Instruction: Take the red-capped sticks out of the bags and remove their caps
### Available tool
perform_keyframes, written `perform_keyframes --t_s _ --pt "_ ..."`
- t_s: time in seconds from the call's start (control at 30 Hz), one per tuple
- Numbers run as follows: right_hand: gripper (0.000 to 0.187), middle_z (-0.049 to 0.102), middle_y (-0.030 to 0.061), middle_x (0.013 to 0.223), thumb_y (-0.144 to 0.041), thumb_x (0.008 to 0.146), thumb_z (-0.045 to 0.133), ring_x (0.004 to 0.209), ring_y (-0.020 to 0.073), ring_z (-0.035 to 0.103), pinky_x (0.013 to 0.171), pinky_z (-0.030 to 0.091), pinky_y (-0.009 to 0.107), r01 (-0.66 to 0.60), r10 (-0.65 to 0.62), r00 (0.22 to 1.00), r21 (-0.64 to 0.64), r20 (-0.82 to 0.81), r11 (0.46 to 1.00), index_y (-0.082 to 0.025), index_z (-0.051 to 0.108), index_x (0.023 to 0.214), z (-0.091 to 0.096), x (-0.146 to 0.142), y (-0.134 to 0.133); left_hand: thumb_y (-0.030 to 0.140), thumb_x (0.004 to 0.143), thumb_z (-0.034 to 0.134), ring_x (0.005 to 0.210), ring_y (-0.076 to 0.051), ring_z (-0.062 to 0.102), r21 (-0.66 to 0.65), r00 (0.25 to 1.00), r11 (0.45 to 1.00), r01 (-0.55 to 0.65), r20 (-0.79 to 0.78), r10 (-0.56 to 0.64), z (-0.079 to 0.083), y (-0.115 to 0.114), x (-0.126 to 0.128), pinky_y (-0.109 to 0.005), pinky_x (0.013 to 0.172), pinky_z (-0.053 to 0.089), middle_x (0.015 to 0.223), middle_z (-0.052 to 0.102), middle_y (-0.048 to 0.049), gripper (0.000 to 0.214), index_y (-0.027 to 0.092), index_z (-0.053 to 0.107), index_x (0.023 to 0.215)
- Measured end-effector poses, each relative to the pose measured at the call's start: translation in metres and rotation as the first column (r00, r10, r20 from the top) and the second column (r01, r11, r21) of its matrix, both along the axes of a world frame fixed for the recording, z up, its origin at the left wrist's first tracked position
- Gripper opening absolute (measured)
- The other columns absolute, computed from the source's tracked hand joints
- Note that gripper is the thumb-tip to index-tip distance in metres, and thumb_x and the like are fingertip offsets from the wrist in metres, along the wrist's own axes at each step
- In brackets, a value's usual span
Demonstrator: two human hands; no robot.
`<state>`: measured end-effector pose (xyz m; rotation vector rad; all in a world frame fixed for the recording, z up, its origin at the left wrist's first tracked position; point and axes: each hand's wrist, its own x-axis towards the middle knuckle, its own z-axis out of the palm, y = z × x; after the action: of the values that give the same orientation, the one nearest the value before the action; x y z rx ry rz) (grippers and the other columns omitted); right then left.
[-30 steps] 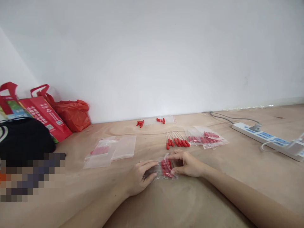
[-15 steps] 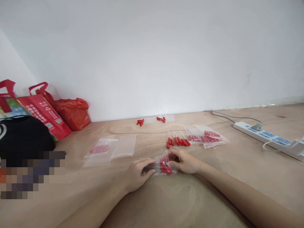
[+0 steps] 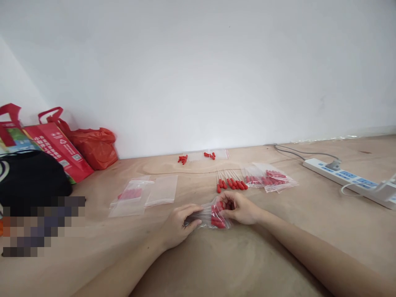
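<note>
Head view: clear bag point(image 3: 204, 216) on tabletop point(image 3: 198, 264) between hands, red-tipped sticks point(image 3: 218, 222) inside. Left hand point(image 3: 179, 225): thumb and fingers clasp one end; right hand point(image 3: 241, 209): fingertips pinch other. Apparently done: filled bags point(image 3: 275, 178) at right. Unbagged: loose sticks point(image 3: 231, 183) beside them.

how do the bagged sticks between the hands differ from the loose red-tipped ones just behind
The bagged sticks sit inside a clear bag, while the loose sticks lie bare on the table. The bagged sticks' red tips point right; the loose sticks' tips point toward the camera. The bagged sticks are between the left hand and right hand; the loose sticks lie farther back. Both have red tips on thin pale stems.
</note>
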<state>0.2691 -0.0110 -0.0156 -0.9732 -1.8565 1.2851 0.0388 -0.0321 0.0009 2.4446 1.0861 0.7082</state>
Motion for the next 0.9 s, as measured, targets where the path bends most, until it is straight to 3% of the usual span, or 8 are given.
perform_keyframes --t_s 0.23,0.4,0.53,0.67,0.8,0.9 --pt "0.032 0.054 -0.0015 0.074 -0.033 0.064 0.068 0.062 0.0080 0.051 0.060 0.042 0.024 0.045 -0.050 0.997 -0.081 -0.061 0.996 -0.016 0.051 0.086 0.006 0.024 0.005 0.024 0.077 0.053 0.091 -0.016 0.059 -0.019 1.000 1.000 -0.009 -0.002 0.009 0.002 0.000 0.000 -0.027 0.080 0.047 0.102 0.064 -0.0033 0.026 0.020 0.059 0.102" --pt "0.036 0.060 0.0026 0.085 -0.036 0.060 0.071 0.071 0.0107 0.056 0.067 0.045 0.026 0.044 -0.049 0.996 -0.078 -0.069 0.996 -0.016 0.055 0.086 0.004 0.021 0.004 0.024 0.077 0.052 0.090 -0.016 0.059 -0.011 1.000 1.000 -0.003 -0.007 0.003 0.003 0.000 0.000 -0.027 0.079 0.047 0.102 0.064 -0.0033 0.026 0.020 0.058 0.102" --pt "0.036 0.061 0.0001 0.070 -0.041 0.060 0.070 0.062 0.0098 0.056 0.064 0.045 0.027 0.072 -0.098 0.985 -0.180 -0.140 0.981 -0.015 0.056 0.081 0.001 0.022 0.008 0.025 0.078 0.051 0.091 -0.016 0.059 -0.024 1.000 1.000 -0.002 -0.017 0.001 0.003 0.000 0.000 -0.028 0.080 0.046 0.103 0.063 -0.0041 0.026 0.020 0.058 0.102" --pt "0.037 0.063 0.0000 0.069 -0.038 0.058 0.073 0.059 0.0088 0.056 0.061 0.046 0.025 0.178 -0.227 0.952 -0.232 -0.203 0.956 -0.015 0.058 0.082 0.011 0.052 0.019 0.025 0.078 0.051 0.093 -0.017 0.058 -0.028 1.000 1.000 0.012 -0.010 -0.012 0.001 0.000 -0.001 -0.029 0.082 0.046 0.103 0.063 -0.0045 0.025 0.019 0.058 0.101" --pt "0.032 0.065 0.0030 0.082 -0.038 0.063 0.069 0.068 0.0109 0.059 0.068 0.047 0.027 0.312 -0.360 0.872 -0.189 -0.332 0.931 -0.018 0.058 0.085 0.031 0.082 0.033 0.023 0.077 0.051 0.095 -0.017 0.057 -0.022 0.999 0.999 0.033 0.005 -0.033 0.000 0.000 -0.002 -0.030 0.084 0.045 0.105 0.062 -0.0045 0.026 0.019 0.057 0.102" --pt "0.031 0.065 0.0061 0.089 -0.040 0.069 0.063 0.078 0.0147 0.060 0.070 0.048 0.029 0.403 -0.379 0.872 0.014 -0.309 0.915 -0.018 0.057 0.091 0.039 0.074 0.045 0.023 0.077 0.051 0.095 -0.017 0.057 -0.025 0.999 0.999 0.040 0.004 -0.040 0.000 0.000 -0.002 -0.030 0.084 0.045 0.105 0.062 -0.0049 0.025 0.019 0.058 0.101"
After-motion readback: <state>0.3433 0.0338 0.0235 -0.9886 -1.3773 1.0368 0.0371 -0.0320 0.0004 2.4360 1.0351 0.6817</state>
